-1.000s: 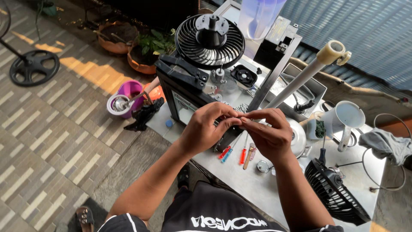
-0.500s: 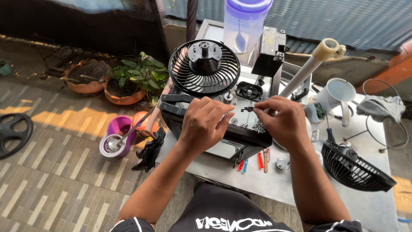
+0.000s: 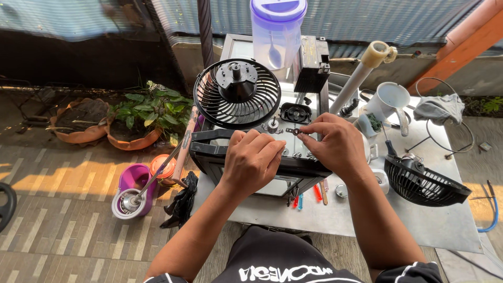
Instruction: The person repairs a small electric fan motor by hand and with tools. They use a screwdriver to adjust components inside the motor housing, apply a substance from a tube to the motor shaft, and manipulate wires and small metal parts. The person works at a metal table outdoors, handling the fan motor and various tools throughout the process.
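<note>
A small metal part (image 3: 293, 131) is pinched between the fingers (image 3: 309, 130) of the right hand (image 3: 335, 147), just above the middle of the frame. The left hand (image 3: 252, 160) is curled loosely beside it, its fingers drawn together; whether anything is held inside cannot be told. Both hands are held over a black-framed box (image 3: 251, 178) on the tabletop (image 3: 367, 220). A rear fan guard with its motor (image 3: 237, 93) is seen just beyond, upper centre, and a loose front guard (image 3: 425, 183) lies at the right. Screwdrivers (image 3: 317, 193) lie below the box. Judged from the separated guards, the fan is well dismantled and small fittings are being handled; reassembly is left.
</note>
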